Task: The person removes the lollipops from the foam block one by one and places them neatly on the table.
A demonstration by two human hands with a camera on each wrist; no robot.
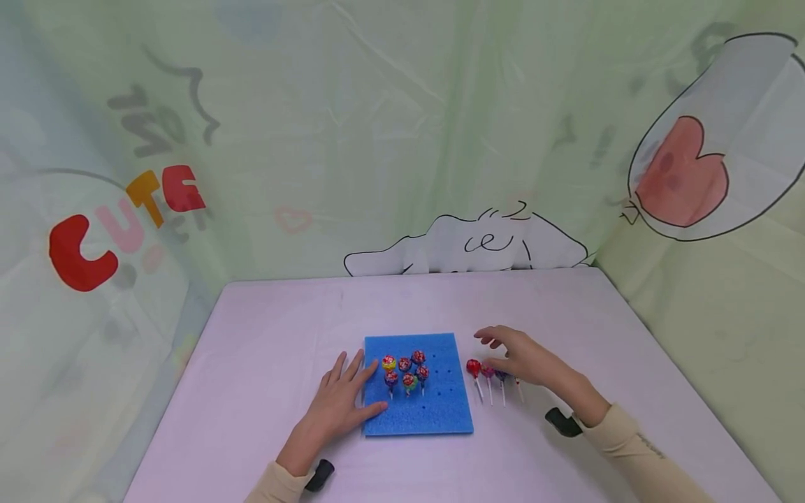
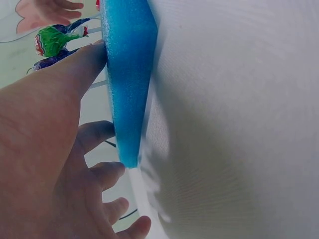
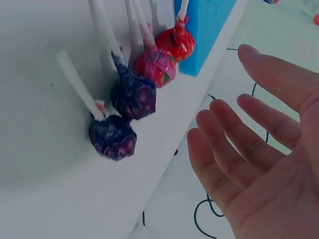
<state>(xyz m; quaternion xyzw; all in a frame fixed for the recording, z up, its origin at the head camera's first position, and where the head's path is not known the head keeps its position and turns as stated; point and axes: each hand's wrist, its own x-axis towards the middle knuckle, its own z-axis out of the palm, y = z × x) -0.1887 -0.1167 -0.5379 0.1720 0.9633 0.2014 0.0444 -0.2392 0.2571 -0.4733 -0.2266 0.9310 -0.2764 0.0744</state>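
Observation:
A blue foam board [image 1: 440, 416] lies flat, with several wrapped lollipops [image 1: 409, 381] standing in it on their sticks. My left hand [image 1: 338, 404] rests at the board's left edge, fingers spread, the thumb over its top; the left wrist view shows fingertips touching the foam's side. Right of the board, a red lollipop [image 3: 177, 44], a pink lollipop [image 3: 157, 67] and two dark purple lollipops [image 3: 113, 137] lie in a row on the table. Over them hovers my right hand [image 1: 527, 358], its fingers loosely bent and holding nothing; it partly hides the row in the head view.
Small holes [image 1: 424, 407] dot the board's right and lower parts. The table [image 1: 283, 314] has a pale cloth and backs onto a printed curtain [image 1: 390, 140], with more curtain at both sides. Each wrist wears a black device [image 1: 562, 423].

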